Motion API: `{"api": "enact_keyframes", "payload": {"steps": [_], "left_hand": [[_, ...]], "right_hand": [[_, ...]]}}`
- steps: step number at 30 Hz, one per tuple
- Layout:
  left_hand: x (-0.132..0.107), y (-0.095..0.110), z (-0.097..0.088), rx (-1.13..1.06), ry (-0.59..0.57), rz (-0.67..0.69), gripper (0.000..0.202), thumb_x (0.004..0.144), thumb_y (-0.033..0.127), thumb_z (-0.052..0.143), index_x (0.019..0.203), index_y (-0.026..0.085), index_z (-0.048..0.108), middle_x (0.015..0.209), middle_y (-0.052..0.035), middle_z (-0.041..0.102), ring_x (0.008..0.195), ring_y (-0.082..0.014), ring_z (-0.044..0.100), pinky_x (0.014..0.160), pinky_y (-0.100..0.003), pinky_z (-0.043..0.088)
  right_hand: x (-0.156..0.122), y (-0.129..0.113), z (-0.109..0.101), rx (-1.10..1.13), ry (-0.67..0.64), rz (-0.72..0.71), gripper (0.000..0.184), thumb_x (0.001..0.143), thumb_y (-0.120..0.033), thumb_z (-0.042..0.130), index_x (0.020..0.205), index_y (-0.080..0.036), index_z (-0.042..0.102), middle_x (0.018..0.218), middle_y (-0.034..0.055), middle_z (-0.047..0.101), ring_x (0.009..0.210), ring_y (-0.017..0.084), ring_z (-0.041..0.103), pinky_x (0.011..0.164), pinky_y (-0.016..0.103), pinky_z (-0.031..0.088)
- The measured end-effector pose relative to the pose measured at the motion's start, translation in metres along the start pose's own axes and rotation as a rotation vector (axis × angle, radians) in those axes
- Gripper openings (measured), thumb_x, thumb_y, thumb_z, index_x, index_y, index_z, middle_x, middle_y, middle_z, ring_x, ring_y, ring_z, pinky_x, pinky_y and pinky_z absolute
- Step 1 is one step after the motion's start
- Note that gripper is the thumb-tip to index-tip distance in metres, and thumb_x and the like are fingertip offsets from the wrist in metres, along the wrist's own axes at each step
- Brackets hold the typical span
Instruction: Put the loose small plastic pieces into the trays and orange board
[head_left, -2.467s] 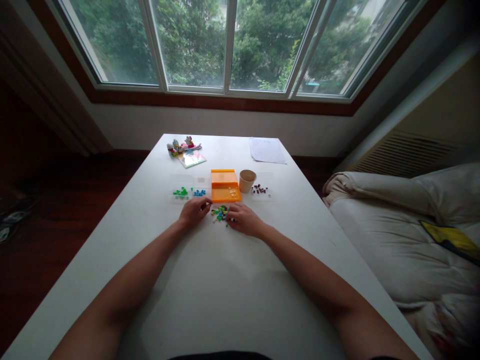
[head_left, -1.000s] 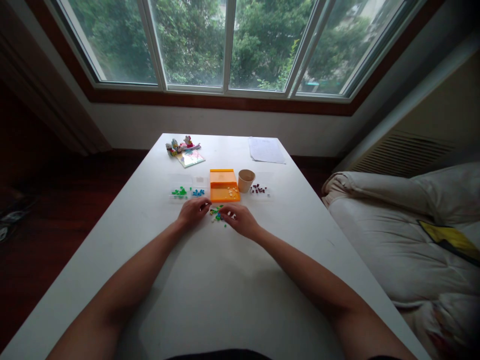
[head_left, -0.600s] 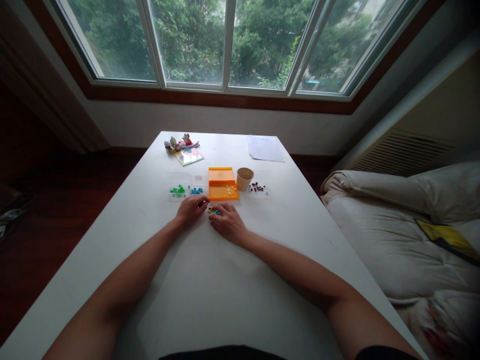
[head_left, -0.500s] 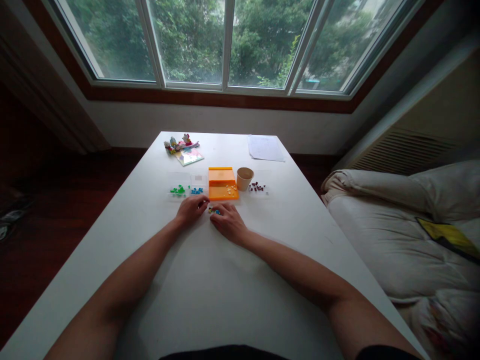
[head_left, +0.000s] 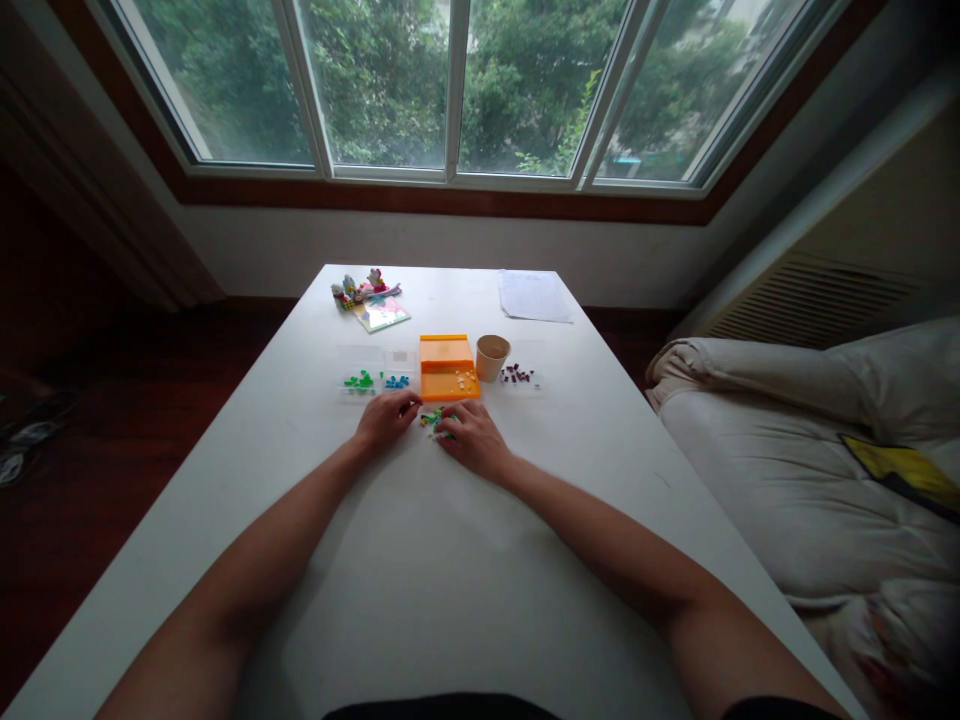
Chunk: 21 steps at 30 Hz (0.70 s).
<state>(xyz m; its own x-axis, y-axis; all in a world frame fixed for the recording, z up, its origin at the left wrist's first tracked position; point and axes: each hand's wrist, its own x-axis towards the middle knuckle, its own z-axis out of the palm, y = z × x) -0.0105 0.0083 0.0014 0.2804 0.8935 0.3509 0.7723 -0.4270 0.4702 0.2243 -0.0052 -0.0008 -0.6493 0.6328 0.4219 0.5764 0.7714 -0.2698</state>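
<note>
A small pile of mixed green, yellow and blue toy bricks point(head_left: 430, 418) lies on the white table between my two hands. My right hand point(head_left: 474, 436) reaches over the pile's right side, thumb and fingers apart among the pieces. Left of the pile, my left hand point(head_left: 385, 417) rests with its fingers curled together, fingertips near the front left corner of an orange box point(head_left: 450, 393); what they pinch, if anything, is too small to make out. Pale pieces point(head_left: 466, 379) lie in the open orange box.
Behind my left hand, clear trays hold green bricks point(head_left: 360, 380) and blue bricks point(head_left: 397, 382). A brown paper cup point(head_left: 492, 360) stands right of the orange box, beside dark brown bricks point(head_left: 517, 374) in a tray. Small figures point(head_left: 364, 288), a card point(head_left: 384, 314) and paper sheets point(head_left: 533, 296) lie farther back.
My right hand has shifted slightly right and its fingers have spread, so more of the brick pile shows, with green pieces visible. The left hand stays nearly in place.
</note>
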Motion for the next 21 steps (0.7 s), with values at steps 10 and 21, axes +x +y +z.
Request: {"api": "enact_keyframes", "payload": {"steps": [10,21], "left_hand": [[0.0,0.0,-0.001,0.005,-0.007,0.005,0.02,0.09,0.024,0.053,0.098,0.021,0.071,0.082,-0.002,0.07,0.069,-0.0147,0.058,0.068,-0.026,0.041],[0.0,0.001,0.0,0.019,-0.006,0.005,0.02,0.09,0.024,0.053,0.098,0.022,0.071,0.08,-0.0015,0.069,0.069,-0.0151,0.058,0.067,-0.026,0.041]], "right_hand": [[0.0,0.001,0.0,0.046,-0.031,-0.063,0.015,0.089,-0.033,0.069,0.102,-0.025,0.071,0.114,0.0068,0.064,0.109,0.024,0.05,0.098,0.041,0.039],[0.002,-0.003,0.004,0.059,0.003,-0.119,0.005,0.091,-0.026,0.066,0.094,-0.022,0.067,0.1,0.0073,0.07,0.102,0.023,0.055,0.094,0.038,0.039]]}}
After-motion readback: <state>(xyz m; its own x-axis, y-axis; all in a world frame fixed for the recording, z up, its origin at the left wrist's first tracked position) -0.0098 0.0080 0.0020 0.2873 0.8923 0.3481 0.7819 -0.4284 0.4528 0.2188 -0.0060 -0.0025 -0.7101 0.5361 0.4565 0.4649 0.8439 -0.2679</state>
